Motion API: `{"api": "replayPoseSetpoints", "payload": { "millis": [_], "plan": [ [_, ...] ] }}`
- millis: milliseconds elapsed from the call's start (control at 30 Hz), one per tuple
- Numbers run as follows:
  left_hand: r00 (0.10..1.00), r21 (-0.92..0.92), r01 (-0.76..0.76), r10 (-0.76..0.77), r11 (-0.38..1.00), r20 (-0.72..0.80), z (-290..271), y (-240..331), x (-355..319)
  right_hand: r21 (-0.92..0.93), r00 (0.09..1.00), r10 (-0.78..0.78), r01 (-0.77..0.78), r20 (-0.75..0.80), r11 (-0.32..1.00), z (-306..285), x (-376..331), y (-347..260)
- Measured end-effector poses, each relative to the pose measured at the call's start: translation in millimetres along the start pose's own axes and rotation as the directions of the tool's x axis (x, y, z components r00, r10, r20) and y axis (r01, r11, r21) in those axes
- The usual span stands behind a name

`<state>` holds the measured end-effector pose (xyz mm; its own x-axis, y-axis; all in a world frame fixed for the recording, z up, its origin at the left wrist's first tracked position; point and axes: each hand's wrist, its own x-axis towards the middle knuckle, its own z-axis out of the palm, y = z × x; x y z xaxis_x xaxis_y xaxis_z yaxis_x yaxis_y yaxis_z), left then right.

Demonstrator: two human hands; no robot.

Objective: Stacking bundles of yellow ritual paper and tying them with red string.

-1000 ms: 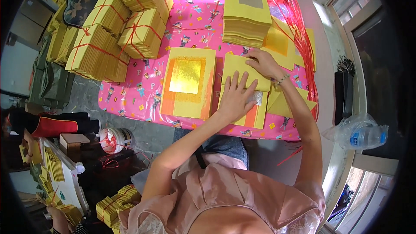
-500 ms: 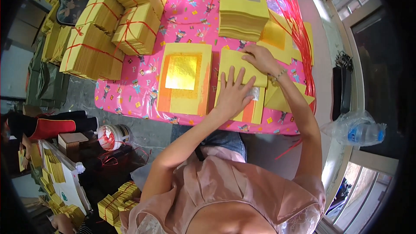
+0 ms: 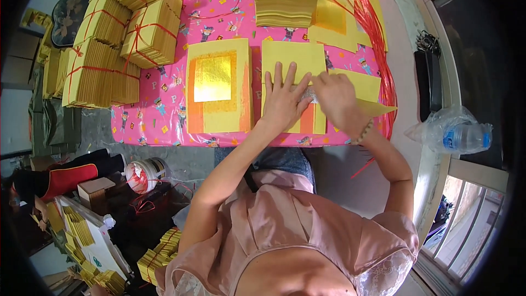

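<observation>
My left hand (image 3: 286,97) lies flat with fingers spread on a yellow paper sheet (image 3: 293,57) atop a pile at the table's front edge. The sheet has a crosswise crease or edge under my fingers. Below it, a silver patch (image 3: 310,96) and orange bands (image 3: 308,118) show between and beside my hands. My right hand (image 3: 341,101) is closed, fingers curled down at the sheet's right edge near the crease; whatever is in them is hidden. To the left sits a stack of yellow paper (image 3: 241,115) with a shiny gold square on its top sheet.
Tied yellow paper bundles (image 3: 150,33) stand at the far left of the pink patterned tablecloth (image 3: 164,123). A tall paper stack (image 3: 285,8) stands behind my hands, loose yellow sheets (image 3: 356,85) and red strings (image 3: 378,49) to the right. A bucket (image 3: 145,174) is on the floor.
My right hand has come down from the sheet's upper right to the crease, and its fingers have curled. My left hand stays flat on the sheet. The whole view has shifted slightly.
</observation>
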<state>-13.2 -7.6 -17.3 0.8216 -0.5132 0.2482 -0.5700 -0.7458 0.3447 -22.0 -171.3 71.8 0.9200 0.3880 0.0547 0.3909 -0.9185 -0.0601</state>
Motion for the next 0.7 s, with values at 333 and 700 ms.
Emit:
{"api": "replayPoseSetpoints", "payload": {
  "millis": [333,700],
  "plan": [
    [1.0,0.014,-0.009,0.009,1.0,0.006,-1.8,-1.6,0.1,-0.389,0.98,-0.196,0.165,-0.041,0.906,43.4,-16.1,2.3],
    [0.998,-0.011,0.058,-0.058,0.998,0.026,-4.1,-10.5,-5.1,-0.263,0.982,-0.185,0.189,0.04,0.946,47.7,-5.8,11.0]
  ]
}}
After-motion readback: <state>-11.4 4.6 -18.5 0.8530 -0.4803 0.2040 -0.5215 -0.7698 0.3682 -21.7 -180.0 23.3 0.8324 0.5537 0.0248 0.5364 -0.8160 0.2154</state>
